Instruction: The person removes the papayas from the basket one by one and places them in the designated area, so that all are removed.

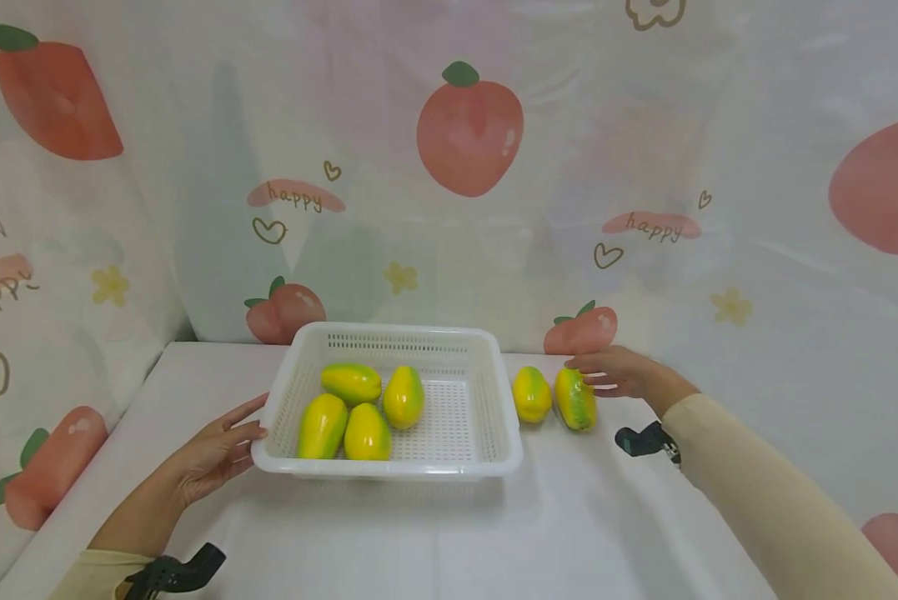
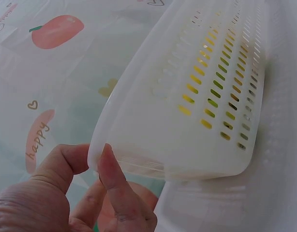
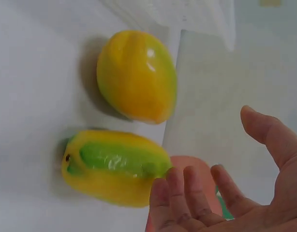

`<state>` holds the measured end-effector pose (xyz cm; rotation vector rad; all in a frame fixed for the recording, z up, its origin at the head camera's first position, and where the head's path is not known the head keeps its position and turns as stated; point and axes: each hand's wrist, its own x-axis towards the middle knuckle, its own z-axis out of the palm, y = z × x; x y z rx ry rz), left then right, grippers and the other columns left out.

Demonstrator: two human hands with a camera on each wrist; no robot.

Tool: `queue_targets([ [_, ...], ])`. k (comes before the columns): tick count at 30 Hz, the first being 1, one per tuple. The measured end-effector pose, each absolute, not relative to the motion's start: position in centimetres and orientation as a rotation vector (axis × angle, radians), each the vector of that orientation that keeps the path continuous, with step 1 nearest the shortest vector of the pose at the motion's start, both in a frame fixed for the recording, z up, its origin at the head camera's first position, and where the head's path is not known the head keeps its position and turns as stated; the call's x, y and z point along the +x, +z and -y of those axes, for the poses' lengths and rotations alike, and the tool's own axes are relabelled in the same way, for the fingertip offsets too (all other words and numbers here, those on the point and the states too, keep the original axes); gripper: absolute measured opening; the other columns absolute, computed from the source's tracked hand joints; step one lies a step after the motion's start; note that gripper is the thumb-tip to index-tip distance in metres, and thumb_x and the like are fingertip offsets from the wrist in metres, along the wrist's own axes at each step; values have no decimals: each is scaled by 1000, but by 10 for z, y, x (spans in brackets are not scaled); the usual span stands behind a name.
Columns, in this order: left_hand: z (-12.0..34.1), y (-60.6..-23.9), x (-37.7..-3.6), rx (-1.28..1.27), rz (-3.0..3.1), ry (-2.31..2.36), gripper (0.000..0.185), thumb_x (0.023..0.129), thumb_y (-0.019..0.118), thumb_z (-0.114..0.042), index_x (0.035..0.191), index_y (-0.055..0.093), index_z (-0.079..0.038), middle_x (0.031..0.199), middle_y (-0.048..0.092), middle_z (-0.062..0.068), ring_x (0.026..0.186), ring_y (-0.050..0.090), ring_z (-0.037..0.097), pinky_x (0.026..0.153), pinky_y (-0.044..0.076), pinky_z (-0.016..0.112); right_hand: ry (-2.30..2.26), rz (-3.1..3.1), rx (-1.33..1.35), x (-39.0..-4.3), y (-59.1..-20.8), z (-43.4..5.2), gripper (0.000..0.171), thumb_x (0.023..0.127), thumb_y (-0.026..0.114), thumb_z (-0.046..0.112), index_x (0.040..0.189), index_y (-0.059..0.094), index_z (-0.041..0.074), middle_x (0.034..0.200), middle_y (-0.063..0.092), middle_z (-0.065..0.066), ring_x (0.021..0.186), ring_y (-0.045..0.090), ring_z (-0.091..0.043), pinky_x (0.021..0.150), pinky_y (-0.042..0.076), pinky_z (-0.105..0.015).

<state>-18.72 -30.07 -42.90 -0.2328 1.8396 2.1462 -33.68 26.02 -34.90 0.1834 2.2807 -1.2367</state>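
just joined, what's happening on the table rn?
A person is working at a white table with a white perforated basket that holds four yellow-green papayas. The left hand rests against the basket's left rim, fingers touching its corner. Two more papayas lie on the table right of the basket. The right hand is open beside the outer papaya, fingers close to it but not gripping; the inner papaya lies untouched.

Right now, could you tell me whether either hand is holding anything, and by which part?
Nothing is held. The left hand touches the basket at its left rim; the right hand is open beside a mango.
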Motion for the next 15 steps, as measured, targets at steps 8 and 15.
queue_targets([
  [8,300,-430,-187,-212,-1839,2145,74,94,65,-15,157,26,-21,115,61,-10,100,68,17,90,57,33,-1318,-2276,-15,-322,-340,-211,59,101,54,27,148,34,-3,155,29,-25,140,32,-46,116,32,-53],
  [15,300,-432,-187,-219,-1848,2142,74,95,64,-15,157,24,-22,115,61,-10,99,68,17,89,58,32,-1389,-2293,19,-313,-345,-168,70,94,65,27,149,32,0,152,34,-22,135,43,-42,112,41,-46],
])
